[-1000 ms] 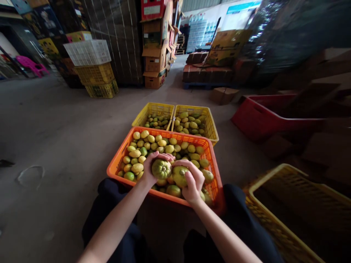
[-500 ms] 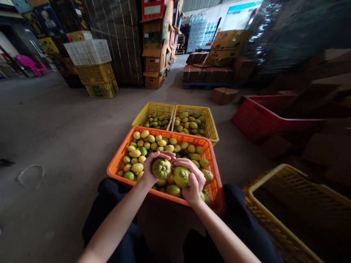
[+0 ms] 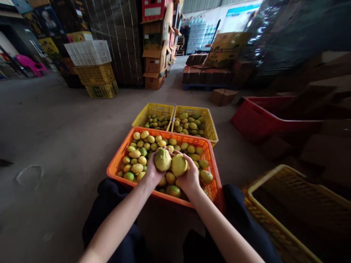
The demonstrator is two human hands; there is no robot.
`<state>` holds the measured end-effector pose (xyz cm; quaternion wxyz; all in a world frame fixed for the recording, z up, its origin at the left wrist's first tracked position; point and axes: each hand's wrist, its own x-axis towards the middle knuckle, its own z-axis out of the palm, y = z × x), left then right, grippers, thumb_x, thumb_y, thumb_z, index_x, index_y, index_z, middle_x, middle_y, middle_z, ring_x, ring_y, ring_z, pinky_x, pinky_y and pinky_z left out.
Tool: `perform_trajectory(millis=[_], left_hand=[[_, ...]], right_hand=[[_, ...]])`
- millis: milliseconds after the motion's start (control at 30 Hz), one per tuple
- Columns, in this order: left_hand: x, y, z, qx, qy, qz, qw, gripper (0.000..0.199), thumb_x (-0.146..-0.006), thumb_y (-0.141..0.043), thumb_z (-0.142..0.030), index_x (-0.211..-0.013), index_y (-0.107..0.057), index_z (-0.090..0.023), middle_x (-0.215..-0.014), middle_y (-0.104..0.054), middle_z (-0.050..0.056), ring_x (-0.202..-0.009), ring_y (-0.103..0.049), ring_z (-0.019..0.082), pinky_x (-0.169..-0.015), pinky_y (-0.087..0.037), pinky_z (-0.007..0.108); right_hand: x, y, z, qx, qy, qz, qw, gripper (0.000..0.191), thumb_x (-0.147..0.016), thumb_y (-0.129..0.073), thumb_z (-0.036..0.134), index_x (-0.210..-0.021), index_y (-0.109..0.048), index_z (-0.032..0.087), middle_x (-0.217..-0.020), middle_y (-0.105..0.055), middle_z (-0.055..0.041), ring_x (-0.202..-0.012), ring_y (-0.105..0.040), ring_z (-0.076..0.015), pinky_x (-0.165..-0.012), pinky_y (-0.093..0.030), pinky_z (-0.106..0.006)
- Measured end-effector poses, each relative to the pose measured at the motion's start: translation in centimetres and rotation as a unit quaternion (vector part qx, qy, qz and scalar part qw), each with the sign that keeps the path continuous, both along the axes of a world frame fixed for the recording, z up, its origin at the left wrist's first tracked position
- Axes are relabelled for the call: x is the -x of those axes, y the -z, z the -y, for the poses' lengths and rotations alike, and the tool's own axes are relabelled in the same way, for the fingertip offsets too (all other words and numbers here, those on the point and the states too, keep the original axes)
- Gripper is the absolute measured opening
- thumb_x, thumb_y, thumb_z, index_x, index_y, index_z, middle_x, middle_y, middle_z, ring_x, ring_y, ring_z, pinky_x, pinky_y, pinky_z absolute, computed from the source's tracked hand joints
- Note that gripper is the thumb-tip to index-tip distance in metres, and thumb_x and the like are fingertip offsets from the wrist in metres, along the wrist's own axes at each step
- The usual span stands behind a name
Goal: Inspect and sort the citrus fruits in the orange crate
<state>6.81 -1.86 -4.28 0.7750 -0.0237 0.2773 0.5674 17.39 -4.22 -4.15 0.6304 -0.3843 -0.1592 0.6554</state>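
Above the orange crate [image 3: 116, 168], my left hand [image 3: 154, 173] is closed round a ribbed yellow-green citrus fruit [image 3: 162, 159], its puckered end tipped upward. Beside it my right hand [image 3: 191, 179] grips a smoother, rounder yellow-green citrus fruit [image 3: 179, 165]. The two fruits are side by side, very close together; parts of the fingers are hidden behind them. Under and around my hands the crate holds many yellow and green lemon-like fruits [image 3: 137, 168], with a few bright green ones on the left.
Two yellow crates [image 3: 215, 133] with more such fruit stand just beyond the orange one. A large yellow crate [image 3: 267, 215] is by my right leg, with a red bin [image 3: 251, 122] farther off. Stacked cartons [image 3: 154, 65] and stacked crates [image 3: 95, 73] stand behind.
Both fruits have been turned in my hands, so other sides face me. My right hand has rolled from over its fruit to beneath and beside it. The crates stay put.
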Motion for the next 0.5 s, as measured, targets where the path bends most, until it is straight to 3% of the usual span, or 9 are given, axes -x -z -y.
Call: perform_trajectory(millis=[100, 233, 367, 500], left_hand=[[0.2, 0.5, -0.2, 0.044, 0.008, 0.005, 0.999, 0.047, -0.086, -0.049, -0.023, -0.130, -0.063, -0.011, -0.108, -0.075, 0.011, -0.101, -0.071, 0.026, -0.094, -0.055, 0.039], [0.5, 0.8, -0.1, 0.072, 0.006, -0.005, 0.997, 0.048, -0.086, -0.048, -0.024, -0.130, -0.063, -0.013, -0.103, -0.076, 0.011, -0.098, -0.071, 0.027, -0.090, -0.055, 0.039], [0.4, 0.4, 0.4, 0.070, 0.020, -0.024, 0.997, 0.045, -0.089, -0.046, -0.028, -0.127, -0.065, -0.014, -0.095, -0.075, 0.008, -0.089, -0.071, 0.023, -0.090, -0.054, 0.038], [-0.7, 0.1, 1.2, 0.075, 0.035, -0.037, 0.996, 0.035, -0.087, -0.050, -0.027, -0.115, -0.068, -0.016, -0.083, -0.074, 0.004, -0.078, -0.070, 0.021, -0.087, -0.054, 0.038]], right_hand=[[-0.1, -0.3, -0.5, 0.102, -0.038, -0.094, 0.990, 0.015, -0.077, -0.068, 0.029, -0.091, -0.069, 0.022, -0.072, -0.075, -0.0012, -0.084, -0.074, -0.0242, -0.073, -0.061, -0.035], [-0.4, 0.1, -0.7, 0.131, -0.050, -0.086, 0.986, 0.009, -0.079, -0.067, 0.026, -0.086, -0.066, 0.021, -0.069, -0.073, -0.0012, -0.077, -0.073, -0.0234, -0.064, -0.061, -0.033], [-0.7, 0.8, -0.7, 0.048, -0.027, 0.083, 0.995, 0.025, -0.071, -0.077, 0.034, -0.091, -0.066, 0.022, -0.076, -0.073, 0.0000, -0.077, -0.072, -0.0230, -0.062, -0.057, -0.029], [-1.0, 1.3, -0.7, -0.064, 0.017, 0.311, 0.948, 0.040, -0.074, -0.072, 0.052, -0.102, -0.066, 0.024, -0.094, -0.074, -0.0016, -0.096, -0.069, -0.0252, -0.088, -0.056, -0.037]])
